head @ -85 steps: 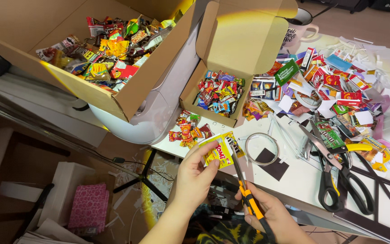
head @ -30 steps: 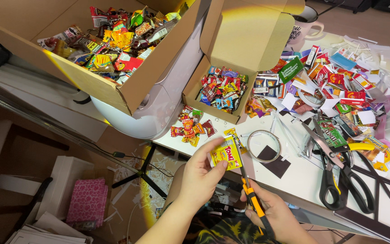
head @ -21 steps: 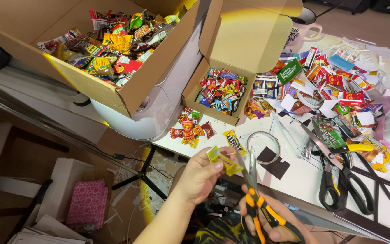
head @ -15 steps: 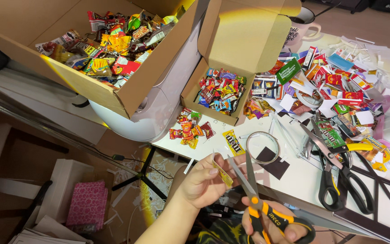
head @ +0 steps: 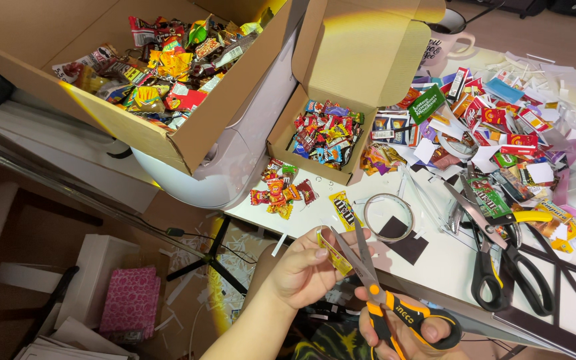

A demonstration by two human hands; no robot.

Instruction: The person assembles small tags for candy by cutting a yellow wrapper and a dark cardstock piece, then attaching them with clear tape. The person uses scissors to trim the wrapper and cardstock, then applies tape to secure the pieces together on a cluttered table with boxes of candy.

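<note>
Yellow candy wrapper (head: pixel 334 253) is pinched in left hand (head: pixel 305 270), w/ a cut-off piece (head: pixel 343 210) now lying on the table (head: pixel 448 267) at 12 o'clock. Orange scissors (head: pixel 375 293), blades reopened at wrapper's 3 o'clock, are gripped by right hand (head: pixel 401 333); another cut seems underway.

White desk (head: pixel 448 263): small open candy box (head: pixel 328 137) at 12 o'clock, wrapper pile (head: pixel 501 127) at 2, black-handled scissors (head: pixel 501 267) at 3, tape ring (head: pixel 388 217) centre.

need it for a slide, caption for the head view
Left hand holds a yellow wrapper strip between open orange scissors in the right hand.
</note>
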